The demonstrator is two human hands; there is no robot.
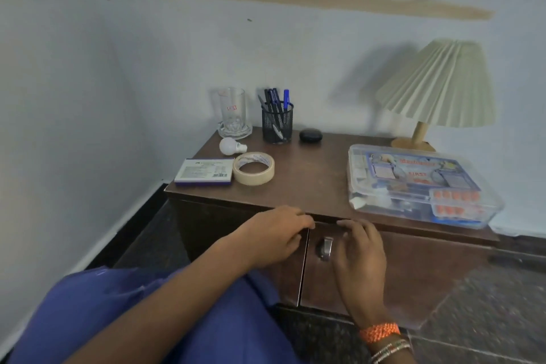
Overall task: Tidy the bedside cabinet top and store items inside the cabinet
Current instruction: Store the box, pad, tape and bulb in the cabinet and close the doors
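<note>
Blue cloth over the person's lap [124, 319] filled the 7 o'clock corner, nearest the camera. Above it, the left hand [274, 235] curled its fingers [304, 220] over the top edge of the dark wooden cabinet door on the left [291, 272], which stood slightly ajar, its free edge showing as a pale line. The right hand [359, 254], wearing an orange braided wristband [379, 332], lay with loose, spread fingers against the upper edge of the right-hand door [413, 269], just beside the small metal handle [325, 247], gripping nothing that could be made out.

On the brown wooden bedside cabinet top [310, 180], at 9 o'clock, a flat white-and-purple box [203, 175] lay touching, or nearly touching, a roll of cream masking tape [253, 168]. Behind them, toward 11 o'clock, sat a white light bulb [232, 146] and a clear glass mug [234, 114]. At 12 o'clock stood a black mesh pen holder [277, 124] filled with dark and blue pens, with a small black oval case [310, 135] just beside it. A clear plastic first-aid box [419, 185] with orange tablet strips [455, 201] on its lid occupied 3 o'clock, overhanging the front edge. At 2 o'clock stood a wooden-based lamp with a pleated cream shade [440, 86].
</note>
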